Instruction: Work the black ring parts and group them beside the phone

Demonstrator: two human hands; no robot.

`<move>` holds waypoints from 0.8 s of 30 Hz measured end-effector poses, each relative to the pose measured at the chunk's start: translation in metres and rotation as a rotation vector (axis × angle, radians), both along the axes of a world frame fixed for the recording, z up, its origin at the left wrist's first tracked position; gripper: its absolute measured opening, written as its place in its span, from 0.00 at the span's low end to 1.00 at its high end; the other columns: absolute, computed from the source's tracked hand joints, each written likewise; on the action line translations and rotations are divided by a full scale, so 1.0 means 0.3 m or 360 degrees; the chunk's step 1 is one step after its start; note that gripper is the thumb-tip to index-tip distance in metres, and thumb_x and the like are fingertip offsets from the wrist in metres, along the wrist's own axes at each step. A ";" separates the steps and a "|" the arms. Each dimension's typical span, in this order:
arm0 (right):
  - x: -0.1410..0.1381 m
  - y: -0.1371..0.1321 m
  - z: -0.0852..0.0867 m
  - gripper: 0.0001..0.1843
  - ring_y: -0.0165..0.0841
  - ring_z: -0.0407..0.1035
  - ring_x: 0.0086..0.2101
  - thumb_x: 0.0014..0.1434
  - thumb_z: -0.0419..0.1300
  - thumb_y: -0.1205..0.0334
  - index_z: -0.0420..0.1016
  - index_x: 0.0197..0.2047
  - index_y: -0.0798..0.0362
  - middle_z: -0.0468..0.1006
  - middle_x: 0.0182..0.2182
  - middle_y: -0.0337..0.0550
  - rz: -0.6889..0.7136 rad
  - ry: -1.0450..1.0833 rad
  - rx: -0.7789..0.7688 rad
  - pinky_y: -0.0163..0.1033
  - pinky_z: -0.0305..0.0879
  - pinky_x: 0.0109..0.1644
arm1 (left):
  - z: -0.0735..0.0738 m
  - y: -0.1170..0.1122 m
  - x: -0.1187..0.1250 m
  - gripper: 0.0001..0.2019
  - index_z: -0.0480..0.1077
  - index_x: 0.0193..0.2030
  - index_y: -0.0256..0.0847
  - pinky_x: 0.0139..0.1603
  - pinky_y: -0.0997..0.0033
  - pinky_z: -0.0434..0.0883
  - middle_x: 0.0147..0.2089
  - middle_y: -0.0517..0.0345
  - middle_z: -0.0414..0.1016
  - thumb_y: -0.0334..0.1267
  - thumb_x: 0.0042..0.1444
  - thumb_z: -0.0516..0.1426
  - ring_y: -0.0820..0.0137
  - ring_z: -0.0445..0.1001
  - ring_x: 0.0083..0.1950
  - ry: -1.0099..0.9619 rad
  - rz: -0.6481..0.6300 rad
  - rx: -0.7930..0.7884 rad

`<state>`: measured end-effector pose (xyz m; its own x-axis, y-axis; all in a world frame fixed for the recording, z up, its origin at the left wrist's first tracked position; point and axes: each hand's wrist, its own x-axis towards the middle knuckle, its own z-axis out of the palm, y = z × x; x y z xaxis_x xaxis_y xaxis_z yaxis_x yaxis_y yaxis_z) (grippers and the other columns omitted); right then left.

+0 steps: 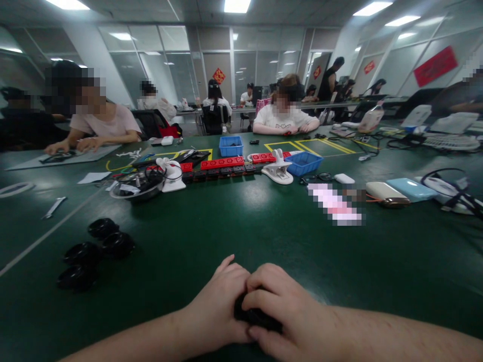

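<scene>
- Right hand point(292, 304) and left hand point(222, 296) meet above the near edge of the tabletop point(211, 221); the right grip is closed over a black piece point(260, 318), fingers curled across its top; the left grip closes on the same piece from the other side; fingers hide most of its shape.
- Four black round parts point(118, 245) sit clustered toward the near left corner; they stand well apart from the hands.
- Farther along the left edge lie a slim metal tool point(55, 207) and a white ring point(15, 189).
- Toward the far edge runs a row of red blocks point(222, 163) and black blocks; a white clip stand point(172, 177) is near its left end, just beside a metal bowl point(141, 194) of dark parts; another white clip point(278, 170) is near its right end, beside a blue bin point(305, 164).
- Toward the right edge lie a white case point(344, 178), a light blue case point(411, 189) and black cables point(466, 188).
- Beyond the far edge sits a person in a white shirt point(279, 120); another, in a pale pink shirt point(107, 123), works at the far left corner.
</scene>
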<state>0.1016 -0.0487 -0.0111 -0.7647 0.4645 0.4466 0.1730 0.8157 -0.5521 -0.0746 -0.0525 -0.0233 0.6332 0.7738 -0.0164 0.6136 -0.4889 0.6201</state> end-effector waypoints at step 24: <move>0.012 0.003 0.027 0.18 0.34 0.62 0.47 0.51 0.51 0.66 0.63 0.46 0.56 0.69 0.42 0.48 0.0251 0.0130 0.0007 0.46 0.52 0.57 | 0.071 0.051 -0.048 0.25 0.64 0.47 0.44 0.64 0.49 0.38 0.47 0.57 0.68 0.40 0.41 0.64 0.62 0.64 0.54 0.0041 -0.0388 -0.0109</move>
<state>0.1053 -0.0477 -0.0031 -0.7891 0.3394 0.5120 -0.0027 0.8316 -0.5554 -0.0891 -0.0372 -0.0021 0.7997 0.5947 -0.0824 0.4988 -0.5817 0.6425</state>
